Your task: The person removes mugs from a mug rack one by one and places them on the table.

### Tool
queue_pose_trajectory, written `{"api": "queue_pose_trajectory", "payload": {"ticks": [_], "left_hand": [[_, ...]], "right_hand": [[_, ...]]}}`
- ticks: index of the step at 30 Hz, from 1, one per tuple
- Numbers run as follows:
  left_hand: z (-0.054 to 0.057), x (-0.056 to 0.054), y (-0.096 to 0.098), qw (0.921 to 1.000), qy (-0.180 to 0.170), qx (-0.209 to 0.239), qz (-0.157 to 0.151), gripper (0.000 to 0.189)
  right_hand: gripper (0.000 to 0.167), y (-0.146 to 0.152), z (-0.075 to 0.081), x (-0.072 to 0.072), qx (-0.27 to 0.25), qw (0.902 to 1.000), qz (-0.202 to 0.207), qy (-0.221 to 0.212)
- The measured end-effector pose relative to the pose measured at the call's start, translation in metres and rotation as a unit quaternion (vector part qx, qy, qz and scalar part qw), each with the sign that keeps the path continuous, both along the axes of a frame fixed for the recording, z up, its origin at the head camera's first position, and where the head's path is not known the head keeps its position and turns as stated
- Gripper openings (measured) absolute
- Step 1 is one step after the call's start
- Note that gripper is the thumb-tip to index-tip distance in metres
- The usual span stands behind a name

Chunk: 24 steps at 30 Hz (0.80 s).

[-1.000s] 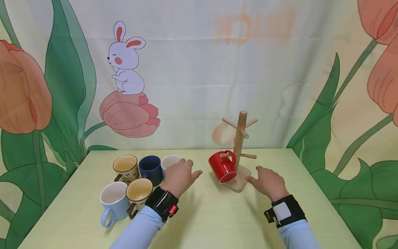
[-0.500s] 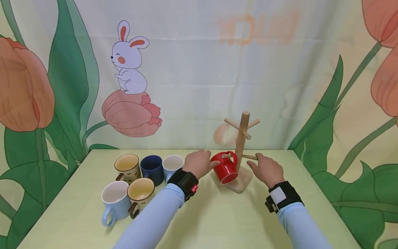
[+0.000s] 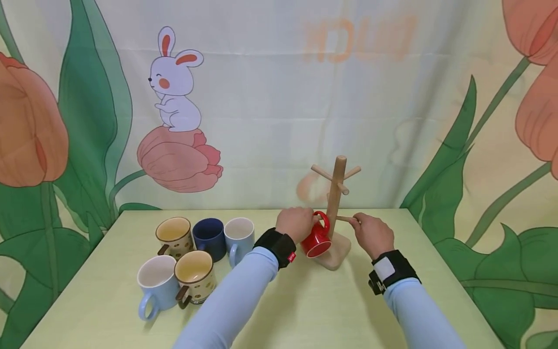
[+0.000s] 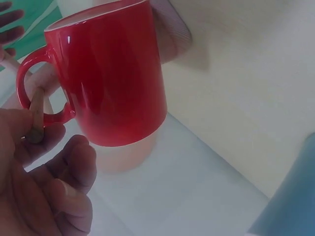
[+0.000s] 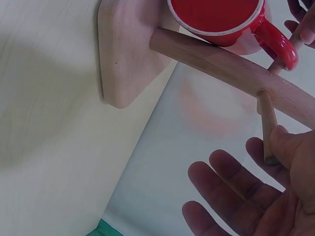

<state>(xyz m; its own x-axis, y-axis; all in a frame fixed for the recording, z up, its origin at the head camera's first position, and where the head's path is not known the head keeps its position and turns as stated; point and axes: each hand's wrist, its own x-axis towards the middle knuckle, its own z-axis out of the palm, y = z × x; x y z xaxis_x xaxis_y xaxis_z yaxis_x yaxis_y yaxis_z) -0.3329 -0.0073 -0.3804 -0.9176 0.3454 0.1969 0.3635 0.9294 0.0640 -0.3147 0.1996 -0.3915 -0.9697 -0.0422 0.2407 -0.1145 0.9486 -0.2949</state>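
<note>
A wooden mug tree (image 3: 334,194) stands at the right of the table, with a red mug (image 3: 317,242) hanging tilted by its handle from a lower left peg. In the left wrist view, the thumb and index finger of my left hand (image 4: 49,177) pinch the end of that peg (image 4: 37,115), which passes through the mug's handle (image 4: 24,78). My right hand (image 3: 372,234) is at the opposite lower peg. Up close in the right wrist view, its thumb and index finger pinch the tip of this peg (image 5: 268,132), the other fingers spread loosely.
Several mugs stand at the left: two cream ones with brown handles (image 3: 174,237) (image 3: 201,283), a dark blue one (image 3: 210,240) and two light blue ones (image 3: 159,286) (image 3: 240,237). A printed curtain (image 3: 261,121) hangs behind the table (image 3: 322,310).
My left hand has moved right from beside the mugs to the peg carrying the red mug. My right hand has risen to the opposite peg, and both now pinch.
</note>
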Motion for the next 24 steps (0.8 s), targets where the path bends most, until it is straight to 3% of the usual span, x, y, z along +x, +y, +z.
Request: {"api": "queue_pose_trajectory", "payload": {"ticks": [8, 16, 24], "left_hand": [[-0.008, 0.009, 0.003, 0.9997, 0.01, -0.022, 0.005, 0.025], [-0.007, 0.016, 0.003, 0.9998, 0.007, -0.019, 0.004, 0.029], [-0.006, 0.023, 0.006, 0.9978, 0.022, -0.061, -0.013, 0.035]], "right_hand": [[0.03, -0.001, 0.002, -0.005, 0.003, 0.9996, -0.008, -0.027], [0.033, -0.002, 0.006, -0.01, -0.001, 0.999, -0.002, -0.045], [0.038, -0.002, 0.01, -0.016, -0.004, 0.9971, -0.008, -0.076]]}}
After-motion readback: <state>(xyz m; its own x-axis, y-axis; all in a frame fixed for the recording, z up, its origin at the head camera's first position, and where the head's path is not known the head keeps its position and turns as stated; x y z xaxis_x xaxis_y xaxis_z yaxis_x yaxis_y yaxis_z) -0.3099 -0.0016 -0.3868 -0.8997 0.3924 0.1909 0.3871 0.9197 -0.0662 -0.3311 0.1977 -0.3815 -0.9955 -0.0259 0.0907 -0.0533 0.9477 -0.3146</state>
